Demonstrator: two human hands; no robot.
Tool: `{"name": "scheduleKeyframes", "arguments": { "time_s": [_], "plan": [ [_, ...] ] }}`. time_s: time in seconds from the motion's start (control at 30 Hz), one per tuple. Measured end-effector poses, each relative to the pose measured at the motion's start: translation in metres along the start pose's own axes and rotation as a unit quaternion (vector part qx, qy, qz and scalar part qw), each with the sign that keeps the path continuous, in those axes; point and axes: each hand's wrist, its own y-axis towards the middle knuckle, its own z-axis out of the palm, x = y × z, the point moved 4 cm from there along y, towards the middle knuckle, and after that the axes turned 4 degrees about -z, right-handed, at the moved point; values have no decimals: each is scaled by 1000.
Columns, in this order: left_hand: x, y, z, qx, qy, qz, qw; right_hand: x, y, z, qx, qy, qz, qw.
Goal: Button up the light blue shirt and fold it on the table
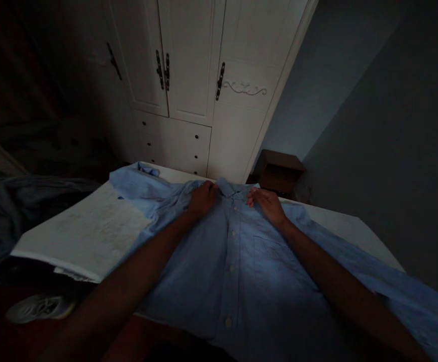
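Note:
A light blue button-up shirt lies front side up on a white table, its collar at the far edge and its sleeves spread to both sides. My left hand is closed at the shirt's shoulder, just left of the collar. On the other side of the collar, my right hand has its fingers curled and pinched at the shirt cloth. Several pale buttons run down the front placket, and a chest pocket shows on the right. My forearms cover part of the shirt.
The white table stands before a white wardrobe with dark handles. A small brown cabinet is beyond the table at the right. Dark cloth is heaped at the left. A shoe rests below, on a red surface.

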Motion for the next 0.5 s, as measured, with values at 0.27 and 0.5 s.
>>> {"name": "scheduleKeyframes", "arguments": {
  "time_s": [0.27, 0.5],
  "plan": [
    [-31, 15, -12, 150, 206, 95, 962, -3, 45, 5, 58, -250, -159, 953],
    [-75, 44, -14, 103, 160, 217, 957, -11, 57, 21, 184, -369, -159, 897]
  ]
}}
